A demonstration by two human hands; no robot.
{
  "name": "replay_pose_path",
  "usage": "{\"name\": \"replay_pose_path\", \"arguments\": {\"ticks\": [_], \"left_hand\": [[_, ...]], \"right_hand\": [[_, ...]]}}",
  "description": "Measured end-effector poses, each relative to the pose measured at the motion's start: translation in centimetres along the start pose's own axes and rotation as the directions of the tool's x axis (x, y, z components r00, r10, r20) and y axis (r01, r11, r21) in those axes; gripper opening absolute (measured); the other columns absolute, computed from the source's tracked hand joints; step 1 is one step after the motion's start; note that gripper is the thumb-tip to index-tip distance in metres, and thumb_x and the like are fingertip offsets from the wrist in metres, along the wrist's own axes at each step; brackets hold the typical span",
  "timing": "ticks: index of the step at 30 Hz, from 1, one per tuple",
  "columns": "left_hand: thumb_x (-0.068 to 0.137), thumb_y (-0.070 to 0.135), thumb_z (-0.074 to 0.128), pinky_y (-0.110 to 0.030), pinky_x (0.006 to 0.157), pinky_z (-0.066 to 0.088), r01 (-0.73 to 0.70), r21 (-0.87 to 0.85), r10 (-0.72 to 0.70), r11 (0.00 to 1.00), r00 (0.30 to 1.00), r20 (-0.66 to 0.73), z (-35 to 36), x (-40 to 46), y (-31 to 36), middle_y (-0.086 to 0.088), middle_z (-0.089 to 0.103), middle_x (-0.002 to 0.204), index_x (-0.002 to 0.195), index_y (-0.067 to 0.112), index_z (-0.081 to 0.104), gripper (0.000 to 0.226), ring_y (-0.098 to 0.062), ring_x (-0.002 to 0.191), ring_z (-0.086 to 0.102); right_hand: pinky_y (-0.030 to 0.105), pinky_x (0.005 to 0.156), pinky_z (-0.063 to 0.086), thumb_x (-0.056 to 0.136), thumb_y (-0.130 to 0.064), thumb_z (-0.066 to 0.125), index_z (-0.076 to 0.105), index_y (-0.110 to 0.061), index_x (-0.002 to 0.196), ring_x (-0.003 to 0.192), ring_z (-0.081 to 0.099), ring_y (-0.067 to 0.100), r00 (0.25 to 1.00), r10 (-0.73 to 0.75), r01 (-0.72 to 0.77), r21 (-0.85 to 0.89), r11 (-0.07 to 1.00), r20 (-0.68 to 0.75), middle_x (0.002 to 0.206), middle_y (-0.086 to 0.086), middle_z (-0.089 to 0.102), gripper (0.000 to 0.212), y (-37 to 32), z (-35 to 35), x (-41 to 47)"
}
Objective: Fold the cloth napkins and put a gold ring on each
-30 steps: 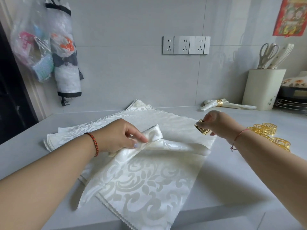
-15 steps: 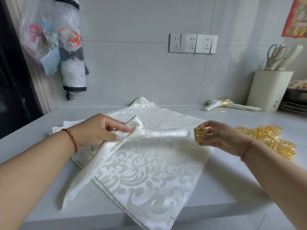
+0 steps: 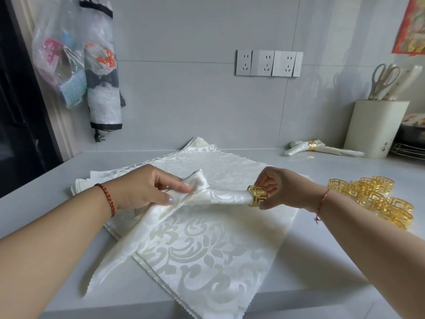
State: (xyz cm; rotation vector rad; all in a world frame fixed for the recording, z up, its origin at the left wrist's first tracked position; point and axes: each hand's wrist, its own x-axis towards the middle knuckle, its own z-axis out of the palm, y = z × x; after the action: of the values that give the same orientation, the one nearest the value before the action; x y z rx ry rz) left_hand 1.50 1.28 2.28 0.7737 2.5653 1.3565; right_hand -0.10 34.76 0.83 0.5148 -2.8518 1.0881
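Note:
A rolled white damask napkin (image 3: pixel 220 196) is lifted above a stack of flat napkins (image 3: pixel 207 247) on the grey counter. My left hand (image 3: pixel 147 187) pinches its gathered middle. My right hand (image 3: pixel 279 187) holds a gold ring (image 3: pixel 257 195) by thumb and fingers, and the napkin's narrow end sits inside the ring. The napkin's other end trails down to the lower left. A finished napkin with a gold ring (image 3: pixel 310 147) lies at the back right.
A pile of several loose gold rings (image 3: pixel 377 199) lies at the right, close to my right forearm. A cream utensil holder (image 3: pixel 377 127) with scissors stands at the back right. Hanging bags (image 3: pixel 92 72) are on the left wall. The counter's front edge (image 3: pixel 299 295) is near.
The ring was held just off the napkin's tip; now the tip is pushed into the ring. My left hand has lifted the napkin's middle higher.

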Motion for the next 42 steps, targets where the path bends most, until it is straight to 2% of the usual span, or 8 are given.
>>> {"name": "replay_pose_path", "arguments": {"ticks": [9, 13, 20, 26, 32, 37, 40, 42], "left_hand": [[0.068, 0.013, 0.071, -0.018, 0.098, 0.043, -0.013, 0.025, 0.012, 1.0, 1.0, 0.025, 1.6, 1.2, 0.5, 0.017, 0.07, 0.114, 0.095, 0.042, 0.075, 0.04, -0.005, 0.112, 0.062], [0.072, 0.006, 0.074, -0.018, 0.1, 0.042, -0.029, 0.008, 0.029, 1.0, 0.999, 0.033, 1.5, 1.2, 0.5, 0.016, 0.069, 0.116, 0.097, 0.039, 0.075, 0.042, -0.004, 0.113, 0.062], [0.068, 0.014, 0.071, -0.02, 0.101, 0.041, 0.004, 0.037, -0.006, 0.999, 0.999, 0.052, 1.0, 0.8, 0.0, 0.015, 0.069, 0.117, 0.1, 0.036, 0.075, 0.038, -0.008, 0.115, 0.061], [0.077, -0.006, 0.073, -0.015, 0.097, 0.043, -0.008, -0.021, 0.009, 1.0, 0.999, 0.041, 0.5, 0.8, -0.3, 0.01, 0.07, 0.117, 0.098, 0.027, 0.077, 0.04, -0.009, 0.114, 0.062], [0.068, 0.008, 0.07, -0.014, 0.096, 0.045, -0.018, -0.017, 0.019, 1.0, 0.998, 0.06, 0.2, 0.8, -0.4, 0.013, 0.07, 0.115, 0.096, 0.03, 0.077, 0.037, -0.007, 0.113, 0.062], [0.068, 0.01, 0.071, -0.025, 0.101, 0.044, -0.035, -0.022, 0.036, 0.999, 0.996, 0.076, 0.7, 1.5, -0.4, 0.011, 0.07, 0.116, 0.095, 0.034, 0.077, 0.037, -0.014, 0.115, 0.062], [0.069, 0.009, 0.071, -0.02, 0.098, 0.045, -0.046, -0.008, 0.047, 0.999, 0.995, 0.092, 0.6, 1.7, -0.4, 0.012, 0.071, 0.114, 0.099, 0.028, 0.076, 0.035, -0.009, 0.112, 0.063], [0.07, 0.009, 0.071, -0.016, 0.094, 0.045, -0.048, -0.011, 0.049, 0.999, 0.993, 0.103, 0.5, 1.6, -0.4, 0.012, 0.071, 0.112, 0.099, 0.027, 0.077, 0.035, -0.006, 0.108, 0.064]], "right_hand": [[0.024, 0.078, 0.052, 0.059, -0.021, 0.087, 0.055, -0.024, 0.088, 0.09, 0.065, 0.01, 0.987, -0.137, 0.155, -0.27, 0.95, 0.086, 0.096, -0.005, 0.068, 0.043, -3.5, 2.4, 0.9], [0.029, 0.079, 0.052, 0.059, -0.02, 0.087, 0.052, -0.026, 0.087, 0.092, 0.064, 0.014, 0.989, -0.126, 0.144, -0.329, 0.933, 0.075, 0.096, -0.006, 0.067, 0.045, -2.6, 2.7, 1.7], [0.025, 0.09, 0.052, 0.059, 0.001, 0.086, 0.056, -0.019, 0.087, 0.099, 0.067, 0.013, 0.971, -0.14, 0.139, 0.021, 0.99, 0.192, 0.105, 0.003, 0.07, 0.046, -2.3, 2.6, 2.3], [0.034, 0.09, 0.052, 0.057, -0.004, 0.088, 0.054, -0.022, 0.085, 0.1, 0.066, 0.014, 0.979, -0.119, 0.133, -0.081, 0.988, 0.166, 0.104, -0.001, 0.07, 0.048, -1.3, 3.1, 3.3], [0.045, 0.094, 0.05, 0.052, 0.006, 0.081, 0.053, -0.005, 0.091, 0.106, 0.064, 0.033, 0.962, -0.172, 0.084, 0.366, 0.927, 0.213, 0.107, 0.021, 0.068, 0.049, -1.3, 3.4, 2.4], [0.045, 0.09, 0.051, 0.058, 0.003, 0.084, 0.053, -0.009, 0.088, 0.097, 0.068, 0.025, 0.966, -0.191, 0.142, 0.26, 0.955, 0.174, 0.1, 0.013, 0.071, 0.044, -1.5, 3.5, 2.6], [0.037, 0.09, 0.052, 0.058, -0.001, 0.086, 0.055, -0.017, 0.089, 0.095, 0.067, 0.008, 0.975, -0.185, 0.186, 0.004, 0.983, 0.122, 0.101, -0.002, 0.07, 0.046, -0.9, 3.4, 2.9], [0.033, 0.091, 0.052, 0.058, 0.004, 0.085, 0.055, -0.017, 0.09, 0.098, 0.066, 0.007, 0.974, -0.203, 0.199, 0.057, 0.978, 0.097, 0.103, -0.003, 0.069, 0.049, -0.6, 3.1, 3.0]]}}
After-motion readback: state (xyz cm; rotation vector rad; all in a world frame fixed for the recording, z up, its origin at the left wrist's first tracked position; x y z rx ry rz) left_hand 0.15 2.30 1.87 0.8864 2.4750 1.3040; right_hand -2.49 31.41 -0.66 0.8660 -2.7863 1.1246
